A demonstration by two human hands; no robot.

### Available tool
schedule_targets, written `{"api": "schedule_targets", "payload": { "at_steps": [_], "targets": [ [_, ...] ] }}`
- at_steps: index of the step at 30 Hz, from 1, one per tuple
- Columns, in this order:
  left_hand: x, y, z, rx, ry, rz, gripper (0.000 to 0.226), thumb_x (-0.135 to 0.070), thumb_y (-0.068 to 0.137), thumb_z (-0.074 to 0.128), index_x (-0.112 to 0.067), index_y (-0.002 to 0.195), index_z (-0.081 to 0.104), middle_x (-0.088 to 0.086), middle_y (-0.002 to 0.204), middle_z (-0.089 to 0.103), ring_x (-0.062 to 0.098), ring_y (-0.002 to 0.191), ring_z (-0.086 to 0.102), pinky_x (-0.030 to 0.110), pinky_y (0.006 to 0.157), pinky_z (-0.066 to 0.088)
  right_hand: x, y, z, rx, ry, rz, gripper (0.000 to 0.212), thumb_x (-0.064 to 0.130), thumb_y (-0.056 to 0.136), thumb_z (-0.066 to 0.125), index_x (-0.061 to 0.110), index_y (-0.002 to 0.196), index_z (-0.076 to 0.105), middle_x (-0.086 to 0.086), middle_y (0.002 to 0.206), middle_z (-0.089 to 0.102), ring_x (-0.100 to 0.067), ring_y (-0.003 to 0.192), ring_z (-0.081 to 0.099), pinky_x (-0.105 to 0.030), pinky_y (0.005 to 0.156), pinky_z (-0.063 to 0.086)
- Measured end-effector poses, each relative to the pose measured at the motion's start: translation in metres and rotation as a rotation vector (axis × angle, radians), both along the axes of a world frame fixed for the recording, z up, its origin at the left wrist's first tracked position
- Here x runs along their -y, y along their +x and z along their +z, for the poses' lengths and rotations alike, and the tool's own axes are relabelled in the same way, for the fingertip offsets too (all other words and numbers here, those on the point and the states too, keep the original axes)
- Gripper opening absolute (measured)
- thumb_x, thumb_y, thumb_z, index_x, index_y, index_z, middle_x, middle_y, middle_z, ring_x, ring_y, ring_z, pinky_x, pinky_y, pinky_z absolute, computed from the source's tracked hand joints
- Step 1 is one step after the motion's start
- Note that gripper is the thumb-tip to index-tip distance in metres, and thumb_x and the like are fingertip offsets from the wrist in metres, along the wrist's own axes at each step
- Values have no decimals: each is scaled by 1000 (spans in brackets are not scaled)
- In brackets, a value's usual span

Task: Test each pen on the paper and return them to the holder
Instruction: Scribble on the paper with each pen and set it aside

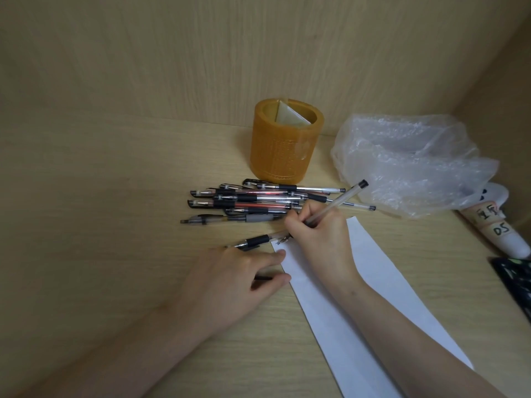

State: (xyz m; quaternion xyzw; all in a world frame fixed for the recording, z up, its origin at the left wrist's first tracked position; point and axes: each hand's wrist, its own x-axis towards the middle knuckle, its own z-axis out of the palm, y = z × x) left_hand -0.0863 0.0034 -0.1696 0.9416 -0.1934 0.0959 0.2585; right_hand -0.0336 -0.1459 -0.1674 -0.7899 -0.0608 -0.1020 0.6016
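My right hand point(319, 234) grips a clear pen point(336, 203) with a black end, its tip down on the top left corner of the white paper strip point(370, 282), where small ink marks show. My left hand point(230, 280) rests on the desk with its fingertips on the paper's left edge. A thin dark piece, apparently a pen cap point(263, 278), is tucked between its thumb and fingers. One pen with a black grip point(253, 242) lies just above that hand. A pile of several pens point(247, 202) lies in front of the amber pen holder point(284, 142).
A crumpled clear plastic bag point(411, 165) lies right of the holder. At the right edge lie a white tube with labels point(500, 231) and a dark patterned object point(517, 282). Wooden walls close in behind and on the right.
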Motion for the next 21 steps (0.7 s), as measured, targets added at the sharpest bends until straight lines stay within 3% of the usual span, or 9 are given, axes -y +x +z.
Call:
{"api": "schedule_targets", "payload": {
  "at_steps": [3, 8, 11, 16, 21],
  "targets": [
    [0, 0, -1, 26, 12, 2, 49, -68, 77, 35, -41, 105, 66, -13, 61, 68, 3, 52, 60, 25, 50, 51, -1, 1, -1, 12, -9, -8, 42, -2, 82, 61, 13, 51, 37, 6, 46, 34, -4, 47, 32, -13, 48, 28],
    [-1, 1, -3, 86, 45, -2, 41, -62, 79, 41, -39, 97, 69, -15, 46, 58, -1, 40, 49, 18, 39, 42, 0, 1, -1, 9, 24, -16, 42, -3, 82, 60, 12, 51, 36, 9, 46, 33, -4, 47, 31, -12, 48, 28],
    [-1, 2, -3, 73, 23, -12, 42, -63, 79, 41, -38, 99, 69, -15, 48, 61, -2, 41, 51, 19, 41, 46, 0, 1, -1, 5, 34, 0, 40, -1, 82, 61, 10, 52, 38, 3, 48, 34, -4, 48, 31, -14, 49, 29],
    [-1, 1, -3, -4, -26, -12, 50, -67, 78, 35, -40, 106, 65, -11, 58, 66, 4, 50, 58, 27, 52, 52, -1, 1, -2, 3, 15, 7, 46, -1, 81, 62, 17, 47, 35, 10, 44, 35, -3, 46, 33, -13, 49, 29],
    [-1, 1, -3, 60, 6, -3, 45, -64, 79, 38, -38, 102, 67, -12, 53, 64, 1, 46, 56, 25, 47, 50, -1, 1, -1, 1, 21, 5, 40, -2, 80, 61, 12, 50, 37, 4, 47, 35, -4, 47, 31, -14, 49, 29]
  ]
}}
